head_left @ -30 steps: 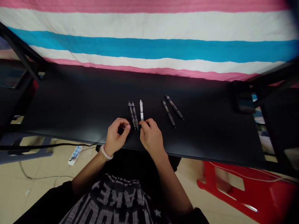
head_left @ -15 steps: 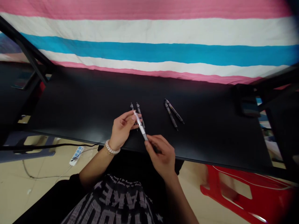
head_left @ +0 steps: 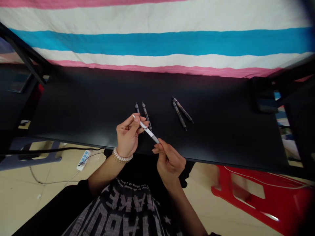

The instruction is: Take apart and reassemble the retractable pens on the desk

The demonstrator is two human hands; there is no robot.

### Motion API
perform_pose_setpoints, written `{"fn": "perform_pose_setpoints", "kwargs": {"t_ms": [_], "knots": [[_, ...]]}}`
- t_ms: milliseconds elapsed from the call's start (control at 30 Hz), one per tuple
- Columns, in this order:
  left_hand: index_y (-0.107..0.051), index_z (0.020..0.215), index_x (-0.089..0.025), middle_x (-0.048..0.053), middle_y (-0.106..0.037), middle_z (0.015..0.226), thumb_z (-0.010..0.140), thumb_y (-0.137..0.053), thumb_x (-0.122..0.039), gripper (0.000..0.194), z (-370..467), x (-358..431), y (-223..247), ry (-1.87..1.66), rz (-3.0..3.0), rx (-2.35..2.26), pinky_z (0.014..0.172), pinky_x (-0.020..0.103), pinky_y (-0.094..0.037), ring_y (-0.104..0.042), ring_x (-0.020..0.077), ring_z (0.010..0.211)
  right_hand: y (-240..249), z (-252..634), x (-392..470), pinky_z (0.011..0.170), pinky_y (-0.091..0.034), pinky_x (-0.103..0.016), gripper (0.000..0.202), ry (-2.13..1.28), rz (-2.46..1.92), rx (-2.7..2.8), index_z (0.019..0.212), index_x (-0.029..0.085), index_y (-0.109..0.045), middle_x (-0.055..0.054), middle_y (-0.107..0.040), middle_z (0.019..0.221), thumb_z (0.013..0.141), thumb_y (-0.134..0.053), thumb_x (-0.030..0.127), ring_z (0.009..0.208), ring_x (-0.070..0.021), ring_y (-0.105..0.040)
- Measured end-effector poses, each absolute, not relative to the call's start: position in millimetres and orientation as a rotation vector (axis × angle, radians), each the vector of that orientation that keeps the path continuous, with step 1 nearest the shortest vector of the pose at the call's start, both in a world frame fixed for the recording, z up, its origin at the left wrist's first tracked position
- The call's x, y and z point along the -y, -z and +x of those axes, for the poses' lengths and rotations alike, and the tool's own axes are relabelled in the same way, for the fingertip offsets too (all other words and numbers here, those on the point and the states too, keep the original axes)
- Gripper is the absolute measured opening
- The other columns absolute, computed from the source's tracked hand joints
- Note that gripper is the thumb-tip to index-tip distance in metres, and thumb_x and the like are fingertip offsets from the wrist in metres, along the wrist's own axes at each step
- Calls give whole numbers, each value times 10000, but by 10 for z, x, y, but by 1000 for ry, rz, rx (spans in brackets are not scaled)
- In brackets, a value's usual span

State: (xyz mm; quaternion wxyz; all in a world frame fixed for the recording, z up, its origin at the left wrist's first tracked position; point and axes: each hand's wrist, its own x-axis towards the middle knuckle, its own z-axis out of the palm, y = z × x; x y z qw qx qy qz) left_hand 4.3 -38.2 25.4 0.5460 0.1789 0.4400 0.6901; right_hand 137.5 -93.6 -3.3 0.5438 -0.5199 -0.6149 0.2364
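Note:
A white pen (head_left: 149, 131) slants between my two hands, above the near edge of the black table (head_left: 98, 98). My left hand (head_left: 128, 134) pinches its upper end between thumb and fingers. The lower end is in the fingertips of my right hand (head_left: 171, 161). Just beyond my left hand lie two dark pens, one (head_left: 147, 115) in plain sight and the other (head_left: 137, 107) partly covered by my fingers. Farther right, two more dark pens rest with their top ends together, the left one (head_left: 179, 115) and the right one (head_left: 184, 110) spreading apart.
A striped cloth (head_left: 157, 42) hangs along the table's back edge. At the right end sits a dark object (head_left: 264, 95). Below are a red plastic stool (head_left: 278, 203) and, on the floor at left, a white power strip (head_left: 84, 160) with cables.
The white pen has turned to a flatter slant. My right hand's fingers have shifted at its lower end, while my left hand keeps hold of the upper end. The camera view has shifted slightly.

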Motion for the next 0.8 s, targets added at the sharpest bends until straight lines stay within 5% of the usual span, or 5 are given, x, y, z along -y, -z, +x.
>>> {"fn": "perform_pose_setpoints", "kwargs": {"t_ms": [167, 333, 533, 800], "knots": [[-766, 899, -173, 30, -756, 821, 746, -856, -322, 231, 97, 392, -246, -1664, 350, -1046, 733, 268, -633, -745, 139, 744, 177, 1442, 890, 699, -656, -237, 536, 4, -1159, 1669, 1333, 249, -655, -33, -795, 943, 857, -715, 11, 714, -146, -764], [-759, 899, -166, 29, -751, 815, 754, -848, -314, 226, 117, 404, -271, -1661, 318, -1080, 735, 275, -629, -744, 141, 749, 217, 1502, 870, 672, -649, -233, 576, 203, -1122, 1771, 1373, 217, -624, -42, -799, 922, 842, -748, 30, 697, -152, -760], [-748, 853, -167, 26, -749, 797, 764, -832, -297, 178, 51, 367, -246, -1637, 279, -1181, 737, 293, -622, -740, 144, 725, 316, 1646, 811, 645, -663, -263, 273, -7, -1150, 1906, 1153, 281, -763, -32, -808, 935, 911, -705, 172, 702, -175, -763], [-748, 852, -166, 38, -767, 847, 745, -851, -305, 204, -1, 301, -269, -1702, 243, -1193, 831, 322, -613, -758, 165, 811, 69, 1623, 619, 739, -673, -299, 242, -604, -1220, 1708, 1163, 250, -735, -41, -797, 986, 926, -689, 258, 787, -176, -774]]}}
